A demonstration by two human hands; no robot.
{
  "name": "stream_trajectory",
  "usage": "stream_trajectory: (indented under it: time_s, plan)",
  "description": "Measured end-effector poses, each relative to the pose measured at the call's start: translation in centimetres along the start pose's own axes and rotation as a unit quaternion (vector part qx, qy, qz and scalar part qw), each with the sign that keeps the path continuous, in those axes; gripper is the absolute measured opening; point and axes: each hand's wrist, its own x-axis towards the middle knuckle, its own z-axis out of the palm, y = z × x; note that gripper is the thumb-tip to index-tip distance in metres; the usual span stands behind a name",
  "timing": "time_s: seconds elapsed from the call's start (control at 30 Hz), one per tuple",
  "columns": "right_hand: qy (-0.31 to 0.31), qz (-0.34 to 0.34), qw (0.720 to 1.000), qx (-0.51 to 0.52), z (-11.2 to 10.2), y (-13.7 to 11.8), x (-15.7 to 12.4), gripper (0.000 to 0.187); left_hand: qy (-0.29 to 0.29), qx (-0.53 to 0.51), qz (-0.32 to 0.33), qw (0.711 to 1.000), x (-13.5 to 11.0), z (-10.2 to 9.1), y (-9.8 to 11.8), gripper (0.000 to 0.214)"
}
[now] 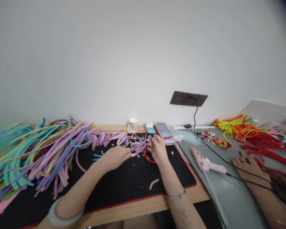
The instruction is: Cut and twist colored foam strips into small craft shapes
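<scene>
The person at the desk bends over a black mat (pixel 131 181), and the purple fuzzy stems (pixel 140 145) stretch between both hands, just above the mat's far side. The right hand (pixel 158 148) has thumb and fingers pinched together on the stems' upper end; the left hand (pixel 119 154) has its fingers drawn nearly closed by their lower end, though I can't tell whether it grips one. Taking those stems as the clock's centre, a big pastel bundle (pixel 54 152) spreads at nine, a white paper cup (pixel 132 125) stands near eleven, and a phone (pixel 165 133) lies around two. A peach offcut (pixel 153 183) sits at five. Just past three rests a pink glue gun (pixel 208 163), with a co-worker's hand (pixel 249 167) beyond it, near red stems (pixel 269 154).
</scene>
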Motion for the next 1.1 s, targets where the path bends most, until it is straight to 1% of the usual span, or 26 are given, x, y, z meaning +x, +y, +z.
stream_trajectory:
  time_s: [0.23, 0.5, 0.63, 0.87, 0.97, 1.1]
  plan:
    - [-0.005, -0.007, 0.999, -0.041, -0.29, 0.08, 0.13, 0.022, -0.015, -0.004, 0.003, 1.0, -0.2, 0.29, 0.05, 0.036]
    - [-0.001, 0.001, 0.999, -0.041, -0.3, -0.52, 0.13, 0.022, -0.017, 0.009, 0.009, 1.0, -0.18, 0.5, -0.04, 0.039]
    - [0.026, -0.022, 0.996, -0.079, -0.6, -0.36, 0.31, 0.024, -0.021, 0.005, 0.006, 1.0, -0.13, 0.63, -0.01, 0.038]
    - [0.036, -0.053, 0.99, -0.124, -0.77, -0.21, 0.34, 0.024, -0.021, -0.038, 0.016, 0.999, -0.24, 0.56, 0.03, 0.04]
    - [0.038, -0.059, 0.99, -0.122, -0.85, -0.26, 0.35, 0.024, -0.013, -0.046, 0.016, 0.999, -0.26, 0.53, -0.19, 0.041]
    - [0.03, -0.037, 0.994, -0.1, -0.64, -0.62, 0.28, 0.022, -0.006, -0.037, 0.009, 0.999, -0.29, 0.59, -0.54, 0.041]
